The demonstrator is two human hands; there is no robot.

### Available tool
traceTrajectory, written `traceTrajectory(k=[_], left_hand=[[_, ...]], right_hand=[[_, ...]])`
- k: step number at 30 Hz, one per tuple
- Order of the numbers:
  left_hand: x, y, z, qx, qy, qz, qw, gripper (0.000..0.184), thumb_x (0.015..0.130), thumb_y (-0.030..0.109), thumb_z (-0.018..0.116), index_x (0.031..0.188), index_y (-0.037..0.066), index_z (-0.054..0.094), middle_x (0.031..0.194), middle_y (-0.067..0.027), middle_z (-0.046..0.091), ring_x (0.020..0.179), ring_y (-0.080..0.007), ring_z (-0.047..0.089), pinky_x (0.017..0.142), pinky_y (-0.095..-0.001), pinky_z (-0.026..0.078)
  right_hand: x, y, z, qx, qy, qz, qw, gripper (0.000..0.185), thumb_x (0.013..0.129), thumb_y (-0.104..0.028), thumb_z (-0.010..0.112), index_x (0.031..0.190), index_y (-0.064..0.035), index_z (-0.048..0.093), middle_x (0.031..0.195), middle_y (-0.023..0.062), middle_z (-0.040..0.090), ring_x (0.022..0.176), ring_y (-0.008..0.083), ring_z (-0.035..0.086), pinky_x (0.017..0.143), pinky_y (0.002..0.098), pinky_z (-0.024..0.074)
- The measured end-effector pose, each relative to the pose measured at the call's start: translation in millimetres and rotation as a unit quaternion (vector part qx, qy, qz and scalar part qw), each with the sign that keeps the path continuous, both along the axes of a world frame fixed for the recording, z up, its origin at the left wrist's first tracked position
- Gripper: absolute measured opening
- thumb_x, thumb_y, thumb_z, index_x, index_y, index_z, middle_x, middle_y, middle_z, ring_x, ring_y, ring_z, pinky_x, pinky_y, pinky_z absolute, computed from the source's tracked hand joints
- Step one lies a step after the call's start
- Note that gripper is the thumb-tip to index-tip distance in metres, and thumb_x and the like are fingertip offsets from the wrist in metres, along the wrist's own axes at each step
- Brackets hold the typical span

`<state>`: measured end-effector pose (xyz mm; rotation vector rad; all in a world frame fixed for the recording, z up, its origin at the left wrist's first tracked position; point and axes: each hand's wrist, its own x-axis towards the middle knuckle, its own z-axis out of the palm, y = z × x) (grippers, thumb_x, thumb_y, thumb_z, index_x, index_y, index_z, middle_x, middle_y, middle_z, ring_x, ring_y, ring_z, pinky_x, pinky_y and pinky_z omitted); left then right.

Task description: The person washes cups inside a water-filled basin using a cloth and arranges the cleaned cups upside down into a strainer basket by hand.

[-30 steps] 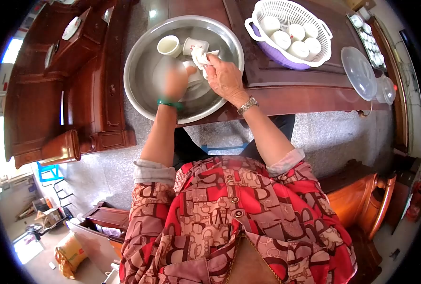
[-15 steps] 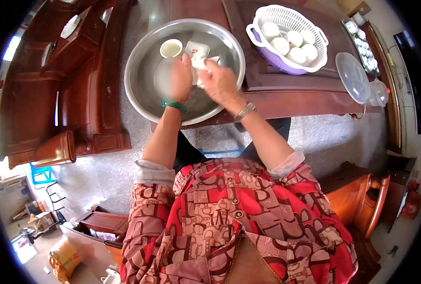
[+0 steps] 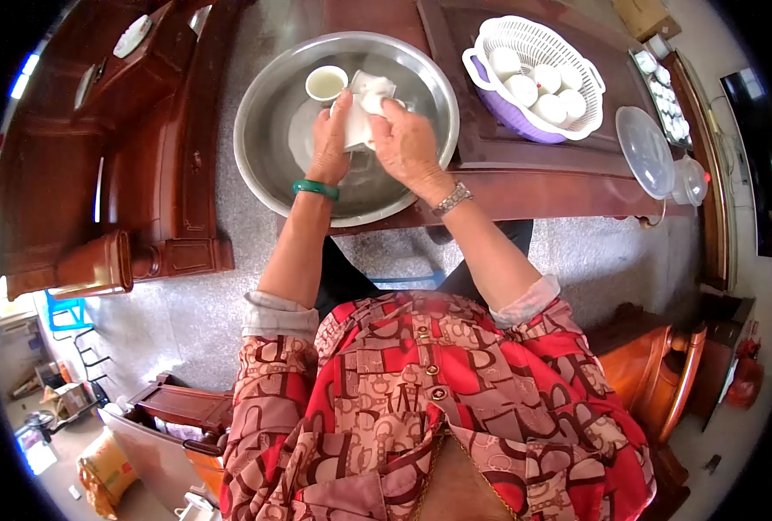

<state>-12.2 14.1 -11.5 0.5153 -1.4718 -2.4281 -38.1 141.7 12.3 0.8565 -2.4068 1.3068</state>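
Observation:
Over a wide metal basin (image 3: 256, 165) holding shallow water, my two hands work close together. White cloth (image 3: 359, 128) is bunched between them, and its folds hide part of what they hold. My left hand (image 3: 329, 149), with a green bangle at the wrist, is closed on the cloth's left side, thumb up. My right hand (image 3: 405, 149), with a metal bracelet, pinches the white bundle from the right. A white cup (image 3: 326, 83) with liquid in it stands upright in the basin, just beyond my left fingertips. Another white piece (image 3: 374, 84) lies past the cloth; its shape is unclear.
Right of the basin, a white colander (image 3: 590, 126) nested in a purple bowl (image 3: 514, 128) holds several white cups (image 3: 521, 89) on the dark wooden table (image 3: 542, 187). Clear plastic lids (image 3: 645, 152) lie farther right, near a tray of white cups (image 3: 664, 91). A wooden bench (image 3: 173, 156) stands left.
My left hand, blurred before, is now sharp and closer to the cloth. Both hands have shifted slightly, and the white bundle between them has turned. The basin appears a little farther right in view.

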Motion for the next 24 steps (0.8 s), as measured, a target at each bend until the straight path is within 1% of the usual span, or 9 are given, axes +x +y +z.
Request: traceTrajectory(k=[2, 6, 10, 12, 15, 18, 21, 23, 24], left_hand=[[1.0, -2.1, -0.3, 0.074, 0.027, -0.061, 0.995, 0.049, 0.090, 0.043, 0.053, 0.119, 0.003, 0.051, 0.112, -0.0085, 0.058, 0.097, -0.0192, 0.059, 0.086, -0.0323, 0.047], [8.7, -4.8, 5.4, 0.156, 0.039, -0.063, 0.985, 0.049, 0.090, 0.044, 0.052, 0.121, 0.008, 0.049, 0.112, -0.0082, 0.058, 0.100, -0.0210, 0.058, 0.087, -0.0352, 0.047], [8.5, -3.3, 7.3, 0.140, 0.018, -0.019, 0.990, 0.056, 0.087, 0.049, 0.055, 0.120, 0.004, 0.051, 0.109, -0.0089, 0.060, 0.099, -0.0192, 0.059, 0.081, -0.0333, 0.048], [6.9, -4.2, 8.2, 0.144, 0.034, -0.046, 0.988, 0.062, 0.087, 0.056, 0.049, 0.124, 0.007, 0.048, 0.114, -0.0089, 0.058, 0.102, -0.0218, 0.057, 0.083, -0.0380, 0.047], [10.7, -1.2, 12.5, 0.175, -0.037, -0.095, 0.979, 0.065, 0.087, 0.061, 0.044, 0.128, 0.011, 0.046, 0.119, -0.0080, 0.056, 0.106, -0.0239, 0.055, 0.085, -0.0451, 0.046], [16.5, -1.8, 23.3, 0.220, -0.047, -0.177, 0.958, 0.063, 0.088, 0.061, 0.043, 0.129, 0.015, 0.045, 0.121, -0.0064, 0.055, 0.109, -0.0252, 0.054, 0.087, -0.0517, 0.043], [20.1, 11.2, 31.8, 0.162, -0.055, -0.124, 0.977, 0.061, 0.087, 0.059, 0.046, 0.129, 0.015, 0.045, 0.120, -0.0064, 0.056, 0.110, -0.0252, 0.054, 0.089, -0.0486, 0.044], [20.4, 10.0, 25.1, 0.176, -0.021, -0.133, 0.975, 0.058, 0.086, 0.053, 0.053, 0.128, 0.013, 0.046, 0.120, -0.0075, 0.056, 0.109, -0.0255, 0.054, 0.091, -0.0452, 0.044], [16.8, 6.6, 17.2, 0.186, -0.003, -0.140, 0.973, 0.057, 0.086, 0.050, 0.056, 0.127, 0.011, 0.046, 0.119, -0.0083, 0.056, 0.108, -0.0253, 0.054, 0.091, -0.0441, 0.045]], right_hand=[[14.9, -4.9, 21.6, 0.024, -0.009, 0.001, 1.000, 0.019, 0.084, -0.018, 0.053, 0.095, -0.0047, 0.060, 0.067, 0.0203, 0.060, 0.062, 0.0375, 0.060, 0.056, 0.0439, 0.0470], [-15.7, -4.1, 5.0, 0.047, -0.056, -0.009, 0.997, 0.019, 0.084, -0.019, 0.050, 0.089, -0.0035, 0.060, 0.069, 0.0213, 0.060, 0.066, 0.0396, 0.059, 0.059, 0.0458, 0.0473], [-21.5, 1.1, -4.5, 0.007, -0.087, 0.007, 0.996, 0.021, 0.083, -0.018, 0.049, 0.080, -0.0003, 0.059, 0.071, 0.0236, 0.060, 0.069, 0.0412, 0.059, 0.063, 0.0483, 0.0474], [-16.5, 1.4, -4.2, -0.016, -0.098, 0.006, 0.995, 0.021, 0.083, -0.018, 0.049, 0.079, 0.0002, 0.058, 0.070, 0.0236, 0.059, 0.067, 0.0414, 0.058, 0.062, 0.0486, 0.0470], [-9.8, 3.0, 3.2, -0.038, -0.075, 0.008, 0.996, 0.020, 0.084, -0.019, 0.049, 0.082, -0.0005, 0.057, 0.068, 0.0228, 0.059, 0.064, 0.0412, 0.058, 0.060, 0.0491, 0.0464], [3.5, -1.5, 11.7, 0.000, -0.037, -0.003, 0.999, 0.022, 0.086, -0.024, 0.050, 0.097, -0.0063, 0.054, 0.065, 0.0187, 0.060, 0.060, 0.0385, 0.059, 0.056, 0.0485, 0.0470], [14.6, -4.9, 23.0, 0.056, 0.007, -0.010, 0.998, 0.018, 0.086, -0.020, 0.053, 0.097, -0.0064, 0.058, 0.063, 0.0157, 0.060, 0.061, 0.0358, 0.061, 0.055, 0.0442, 0.0470], [6.4, -3.9, 19.7, 0.015, -0.013, 0.011, 1.000, 0.023, 0.085, -0.025, 0.050, 0.099, -0.0078, 0.056, 0.068, 0.0185, 0.061, 0.060, 0.0398, 0.059, 0.056, 0.0492, 0.0478], [-3.7, -2.7, 13.2, 0.056, -0.034, -0.013, 0.998, 0.023, 0.085, -0.024, 0.050, 0.098, -0.0071, 0.058, 0.070, 0.0194, 0.061, 0.062, 0.0399, 0.060, 0.058, 0.0499, 0.0479]])
